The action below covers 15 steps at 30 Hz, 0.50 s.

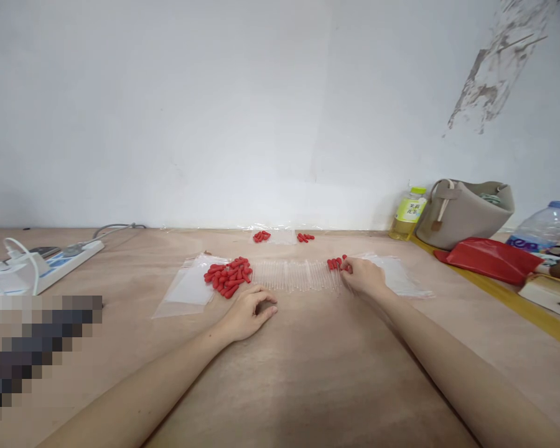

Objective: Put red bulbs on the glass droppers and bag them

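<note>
My left hand (pixel 248 313) rests on the table with curved fingers and the thumb apart, nothing held in it. Just beyond it lies a pile of red rubber bulbs (pixel 227 277), partly on clear plastic bags (pixel 191 286). A row of thin clear tubes (pixel 289 275) runs side by side between my hands. Red bulbs (pixel 335 264) sit at the far ends of several tubes on the right. My right hand (pixel 364 277) is closed in a pinch there, on what looks like a red rubber bulb at a tube's end; the fingers hide most of it.
Two small groups of red bulbs (pixel 262 236) lie near the wall on clear plastic. More bags (pixel 408 277) lie right of my right hand. A drink bottle (pixel 408 213), grey bag (pixel 471 211), red pouch (pixel 490 259) and water bottle (pixel 541 227) stand at right; a power strip (pixel 72 264) at left.
</note>
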Each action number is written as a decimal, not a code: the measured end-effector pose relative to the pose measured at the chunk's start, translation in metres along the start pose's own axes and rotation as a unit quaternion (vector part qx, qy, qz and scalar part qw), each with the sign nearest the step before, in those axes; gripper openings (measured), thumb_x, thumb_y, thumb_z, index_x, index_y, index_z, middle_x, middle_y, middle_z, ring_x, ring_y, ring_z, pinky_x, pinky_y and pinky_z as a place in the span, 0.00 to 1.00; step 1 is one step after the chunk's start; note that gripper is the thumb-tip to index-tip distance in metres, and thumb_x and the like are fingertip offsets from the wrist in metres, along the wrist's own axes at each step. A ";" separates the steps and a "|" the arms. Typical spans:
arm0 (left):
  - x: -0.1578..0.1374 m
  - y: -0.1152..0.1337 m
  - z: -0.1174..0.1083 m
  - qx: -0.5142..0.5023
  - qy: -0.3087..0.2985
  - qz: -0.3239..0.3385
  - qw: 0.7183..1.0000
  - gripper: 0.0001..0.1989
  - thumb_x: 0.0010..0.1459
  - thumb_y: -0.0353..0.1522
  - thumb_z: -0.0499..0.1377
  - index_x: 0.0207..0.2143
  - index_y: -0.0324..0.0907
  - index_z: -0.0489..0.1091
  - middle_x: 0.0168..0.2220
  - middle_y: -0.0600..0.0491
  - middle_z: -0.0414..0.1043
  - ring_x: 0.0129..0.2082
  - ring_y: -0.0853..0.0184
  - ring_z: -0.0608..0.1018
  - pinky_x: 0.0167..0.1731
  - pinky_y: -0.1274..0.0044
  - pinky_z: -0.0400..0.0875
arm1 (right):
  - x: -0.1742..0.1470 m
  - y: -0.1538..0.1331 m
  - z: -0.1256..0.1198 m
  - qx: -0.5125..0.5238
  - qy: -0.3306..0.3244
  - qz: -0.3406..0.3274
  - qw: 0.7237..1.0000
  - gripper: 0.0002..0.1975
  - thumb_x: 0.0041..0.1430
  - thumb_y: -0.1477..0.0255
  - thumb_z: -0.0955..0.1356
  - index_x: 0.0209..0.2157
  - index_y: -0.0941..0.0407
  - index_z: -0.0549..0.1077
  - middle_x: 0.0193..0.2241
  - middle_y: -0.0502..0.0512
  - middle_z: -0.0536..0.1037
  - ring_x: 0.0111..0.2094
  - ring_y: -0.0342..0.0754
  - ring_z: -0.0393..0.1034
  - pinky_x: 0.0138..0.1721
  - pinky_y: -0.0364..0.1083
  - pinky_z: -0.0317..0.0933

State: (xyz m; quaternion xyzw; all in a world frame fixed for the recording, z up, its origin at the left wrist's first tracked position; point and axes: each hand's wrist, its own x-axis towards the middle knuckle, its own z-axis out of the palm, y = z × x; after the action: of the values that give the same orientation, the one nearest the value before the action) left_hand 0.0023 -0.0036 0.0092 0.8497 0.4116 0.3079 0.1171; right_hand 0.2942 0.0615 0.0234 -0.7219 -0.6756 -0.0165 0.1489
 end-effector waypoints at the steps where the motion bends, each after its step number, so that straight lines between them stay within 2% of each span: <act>1: 0.000 0.000 0.000 0.001 -0.002 0.001 1.000 0.06 0.53 0.33 0.55 0.33 0.43 0.70 0.33 0.52 0.69 0.33 0.65 0.70 0.33 0.75 0.63 | -0.001 -0.002 0.001 -0.005 -0.001 0.003 1.000 0.11 0.50 0.70 0.60 0.32 0.51 0.72 0.33 0.56 0.75 0.35 0.53 0.68 0.31 0.47 0.57; 7: 0.000 -0.002 0.001 0.009 -0.005 0.007 1.000 0.06 0.53 0.32 0.55 0.33 0.43 0.69 0.34 0.52 0.68 0.34 0.66 0.70 0.34 0.76 0.63 | -0.005 -0.014 0.006 -0.029 0.001 0.024 0.999 0.16 0.53 0.65 0.58 0.28 0.56 0.74 0.30 0.61 0.75 0.35 0.57 0.68 0.31 0.50 0.58; 10: 0.000 -0.002 0.001 0.012 -0.006 0.009 1.000 0.06 0.53 0.32 0.55 0.33 0.43 0.69 0.34 0.53 0.68 0.34 0.66 0.70 0.34 0.76 0.63 | -0.006 -0.018 0.009 -0.039 -0.008 0.044 0.998 0.21 0.54 0.61 0.56 0.30 0.59 0.74 0.31 0.63 0.74 0.36 0.57 0.68 0.33 0.50 0.59; 15: 0.000 -0.002 0.001 0.017 -0.005 0.011 1.000 0.06 0.54 0.32 0.54 0.34 0.43 0.69 0.34 0.53 0.68 0.34 0.67 0.70 0.34 0.76 0.64 | -0.007 -0.022 0.009 -0.046 -0.019 0.056 0.997 0.23 0.56 0.61 0.54 0.34 0.61 0.73 0.35 0.66 0.73 0.38 0.57 0.68 0.35 0.52 0.59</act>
State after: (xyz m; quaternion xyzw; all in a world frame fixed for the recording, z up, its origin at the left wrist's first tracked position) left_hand 0.0019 -0.0027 0.0075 0.8579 0.4064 0.2977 0.1012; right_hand 0.2704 0.0581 0.0179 -0.7650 -0.6352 -0.0256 0.1028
